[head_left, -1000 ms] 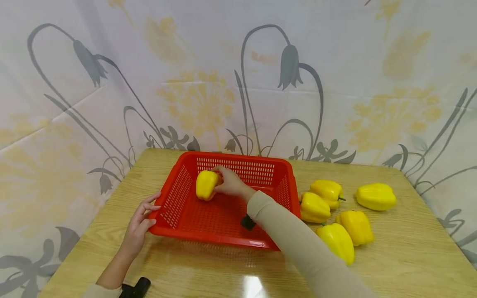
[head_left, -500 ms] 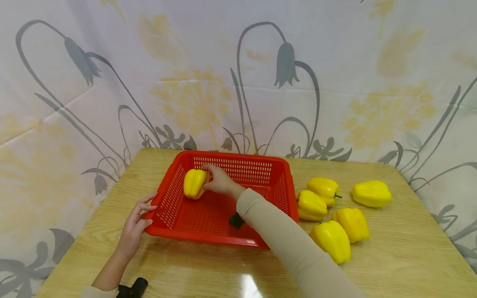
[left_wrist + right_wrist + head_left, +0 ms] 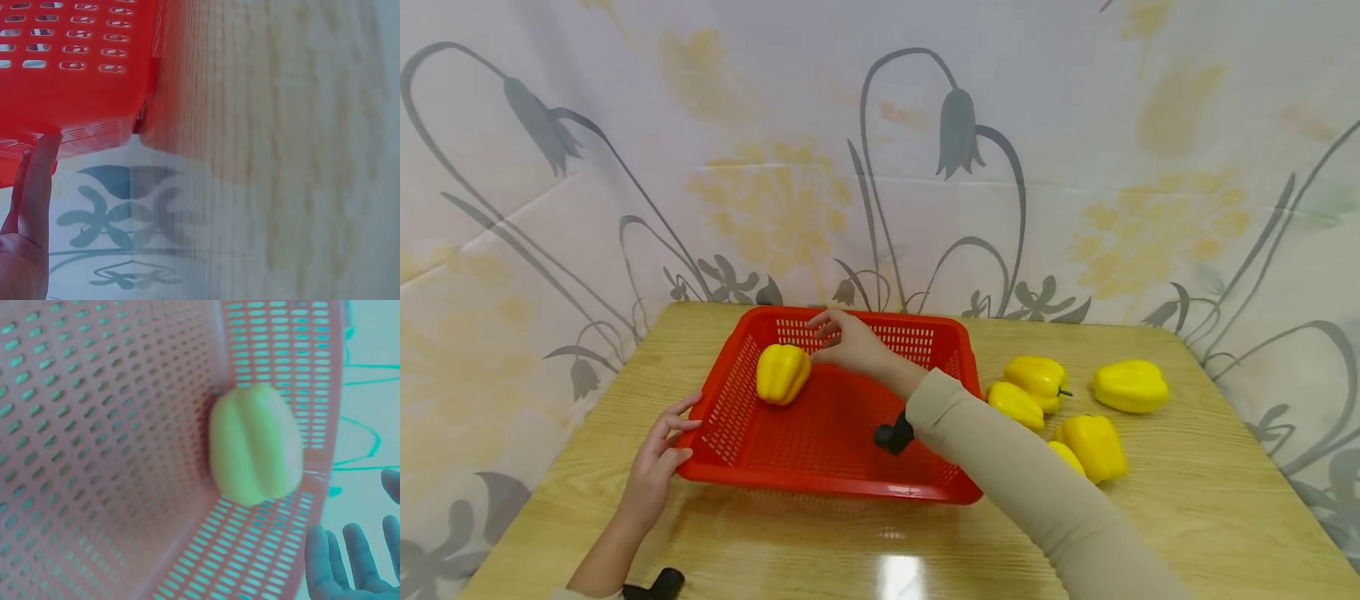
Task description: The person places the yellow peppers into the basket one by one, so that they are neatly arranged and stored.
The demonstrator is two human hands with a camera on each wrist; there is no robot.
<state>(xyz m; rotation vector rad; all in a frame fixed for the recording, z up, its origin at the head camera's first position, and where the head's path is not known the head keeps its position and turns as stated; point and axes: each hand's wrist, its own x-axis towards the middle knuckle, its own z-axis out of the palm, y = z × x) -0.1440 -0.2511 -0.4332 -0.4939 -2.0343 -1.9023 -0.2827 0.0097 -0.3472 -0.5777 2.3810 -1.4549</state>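
Observation:
A yellow bell pepper (image 3: 782, 374) lies in the left back part of the red plastic basket (image 3: 827, 491). In the right wrist view the bell pepper (image 3: 255, 445) sits by the basket's perforated walls. My right hand (image 3: 853, 343) is just right of the pepper, over the basket, its fingers spread and holding nothing. The right wrist view shows those fingers (image 3: 359, 559) apart from the pepper. My left hand (image 3: 653, 467) rests with its fingertips against the basket's left rim, near the front corner. In the left wrist view, its extended fingers (image 3: 36, 194) touch the red plastic.
Several yellow bell peppers (image 3: 1129, 386) lie on the wooden table (image 3: 1210, 500) right of the basket, the nearest partly hidden by my right sleeve (image 3: 1037, 475). A patterned cloth (image 3: 775, 150) hangs behind the table. Black camera mounts (image 3: 895, 435) are on both wrists.
My right hand carried the bell pepper left within the basket, let it go and drew back slightly to the right. The left hand stays at the rim. The head view has shifted slightly.

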